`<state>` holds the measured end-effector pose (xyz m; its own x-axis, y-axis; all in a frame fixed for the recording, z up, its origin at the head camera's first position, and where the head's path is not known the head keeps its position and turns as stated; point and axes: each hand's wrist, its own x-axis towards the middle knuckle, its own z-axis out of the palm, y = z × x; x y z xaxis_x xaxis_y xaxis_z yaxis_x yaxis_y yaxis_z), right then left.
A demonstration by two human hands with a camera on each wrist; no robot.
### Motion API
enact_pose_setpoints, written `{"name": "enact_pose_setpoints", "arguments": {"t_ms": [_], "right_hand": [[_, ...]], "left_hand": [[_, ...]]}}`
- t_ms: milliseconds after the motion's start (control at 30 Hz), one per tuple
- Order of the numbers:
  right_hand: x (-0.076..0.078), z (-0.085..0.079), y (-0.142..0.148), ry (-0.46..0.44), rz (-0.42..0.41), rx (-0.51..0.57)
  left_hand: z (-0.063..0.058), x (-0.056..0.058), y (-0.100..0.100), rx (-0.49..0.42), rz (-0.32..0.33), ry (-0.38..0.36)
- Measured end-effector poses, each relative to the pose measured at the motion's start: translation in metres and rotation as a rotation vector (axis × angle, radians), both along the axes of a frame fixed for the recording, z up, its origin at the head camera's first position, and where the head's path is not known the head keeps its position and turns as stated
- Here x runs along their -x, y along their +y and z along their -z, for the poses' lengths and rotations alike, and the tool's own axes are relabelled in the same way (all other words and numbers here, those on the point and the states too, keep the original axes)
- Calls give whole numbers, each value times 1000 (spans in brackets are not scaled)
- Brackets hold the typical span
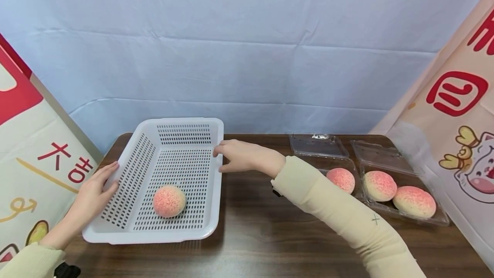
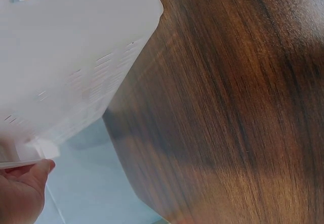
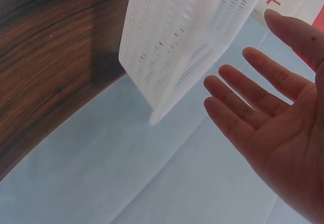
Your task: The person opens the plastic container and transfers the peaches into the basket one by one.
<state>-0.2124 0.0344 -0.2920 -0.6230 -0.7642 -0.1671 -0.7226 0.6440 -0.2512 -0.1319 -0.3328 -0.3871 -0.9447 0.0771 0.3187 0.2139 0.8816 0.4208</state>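
Note:
A white plastic basket (image 1: 156,237) with slotted walls stands on the left of the table. One round peach-shaped bun (image 1: 169,201), pink on top and cream below, lies inside it near the front. My left hand (image 1: 90,194) touches the basket's left rim with extended fingers; the left wrist view shows only part of it, beside the rim. Near the opposite rim is my right hand (image 1: 243,156), its fingers loosely spread in the right wrist view with nothing between them. There, a gap shows between the right fingertips and the basket wall (image 3: 167,42).
To the right, two clear plastic boxes have raised lids. One bun (image 1: 341,180) shows in the left box, partly behind the right sleeve; two buns (image 1: 414,201) sit in the right box. Pale cloth (image 1: 231,72) hangs behind the brown wooden table (image 1: 247,235), with printed banners on both sides.

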Motion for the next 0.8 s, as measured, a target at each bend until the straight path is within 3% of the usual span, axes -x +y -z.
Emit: {"name": "enact_pose_setpoints", "arguments": {"t_ms": [800], "right_hand": [[5, 4, 38, -36, 47, 22]], "left_hand": [[-1, -1, 0, -30, 9, -17]]}}
